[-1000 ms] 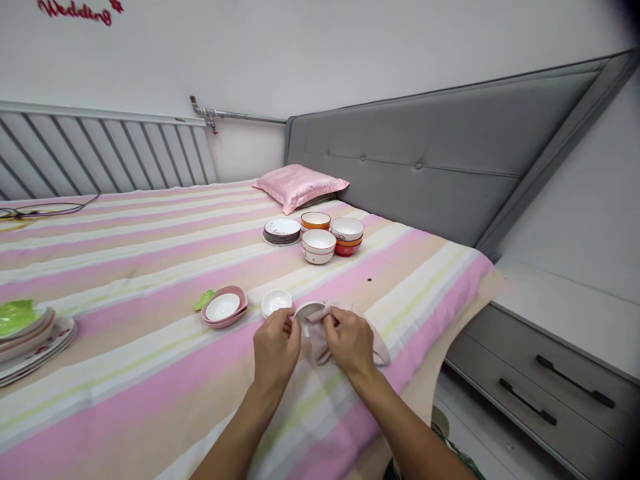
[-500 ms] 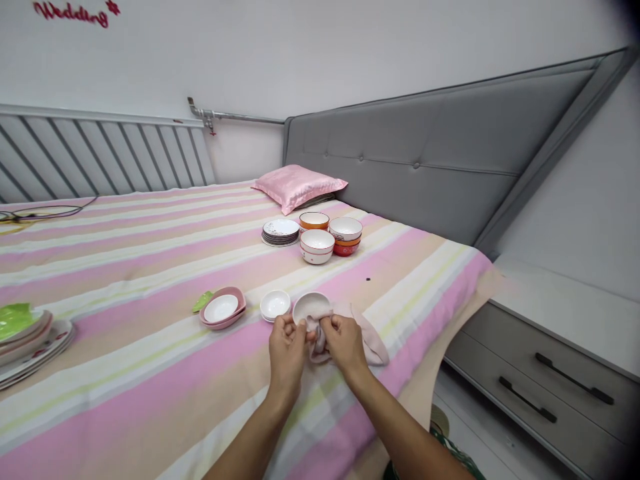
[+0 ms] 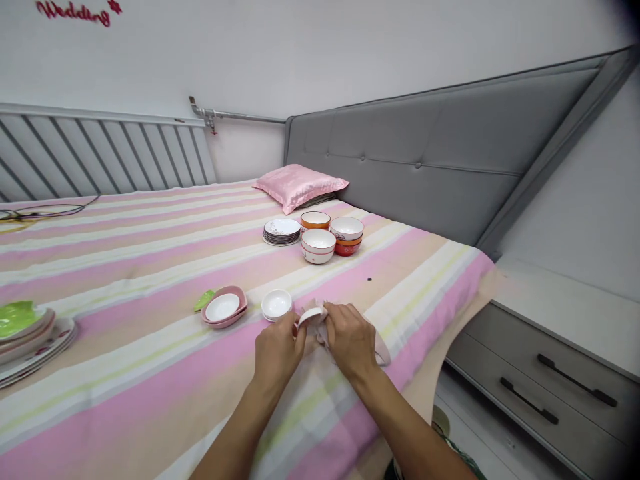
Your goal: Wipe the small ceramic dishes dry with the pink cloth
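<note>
Here's the striped bed (image 3: 165, 383) before me, and it's busy!
Close by trails my pale pink cloth (image 3: 382, 349); leftward sit small white bowls (image 3: 277, 304), pink dishes (image 3: 241, 298), a layered plate pile (image 3: 66, 333); farther back, stacked plates (image 3: 282, 231), larger bowls (image 3: 319, 247), a pink pillow (image 3: 300, 185); far left, cables (image 3: 47, 210).

Smooth, ceramic-looking white on the held bowl (image 3: 310, 316), and it's soft, matt fabric for the pink cloth (image 3: 383, 349)! Satin sheen on the pillow (image 3: 300, 184), flat-finish textile across the bedspread (image 3: 150, 380), dull metal along the pipe (image 3: 245, 116).
</note>
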A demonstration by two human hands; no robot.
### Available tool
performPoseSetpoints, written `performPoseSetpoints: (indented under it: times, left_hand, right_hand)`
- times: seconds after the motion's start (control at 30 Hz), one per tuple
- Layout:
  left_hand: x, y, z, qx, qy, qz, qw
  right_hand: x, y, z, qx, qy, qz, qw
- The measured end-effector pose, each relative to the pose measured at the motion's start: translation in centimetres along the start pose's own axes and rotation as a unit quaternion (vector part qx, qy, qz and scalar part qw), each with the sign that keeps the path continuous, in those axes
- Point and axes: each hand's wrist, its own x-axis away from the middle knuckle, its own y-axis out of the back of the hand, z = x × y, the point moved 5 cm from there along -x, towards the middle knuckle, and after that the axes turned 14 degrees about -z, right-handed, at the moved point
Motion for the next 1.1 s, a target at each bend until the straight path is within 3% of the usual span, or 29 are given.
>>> performPoseSetpoints:
  times: [0.1, 0.2, 0.33, 0.47, 0.63, 0.83, 1.1]
  left_hand:
    - [0.0, -0.3, 0.4, -0.090, -0.005, 0.076, 0.993]
    - [-0.1, -0.2, 0.6, -0.073, 0.020, 0.107, 0.991]
    - [0.0, -0.2, 0.4, 0.032, 0.075, 0.076, 0.994]
    - [0.2, -0.3, 0.3, 0.150, 0.127, 0.025, 0.980]
    - [0.6, -1.0, 0.3, 0.276, 0.213, 0.014, 0.937]
    - [1.5, -2.2, -0.9, 0.404, 0.279, 0.099, 0.866]
    - [1.2, -2.1, -0.8, 0.363, 0.220, 0.129, 0.896]
  right_hand:
    - [0.1, -0.1, 0.7, 0.007, 0.044, -0.011, 0.999]
    - [0.1, -0.1, 1.0, 0.004, 0.057, -0.017, 0.998]
    - [-0.1, 0.2, 0.7, -0.012, 0.021, -0.021, 0.999]
    - [-0.2, 0.1, 0.2, -0.014, -0.052, 0.018, 0.998]
    - [0.0, -0.1, -0.1, -0.021, -0.128, 0.053, 0.990]
    - [0.6, -0.8, -0.1, -0.057, -0.181, 0.093, 0.977]
    - [0.5, -1.3, -1.1, -0.061, -0.195, 0.106, 0.973]
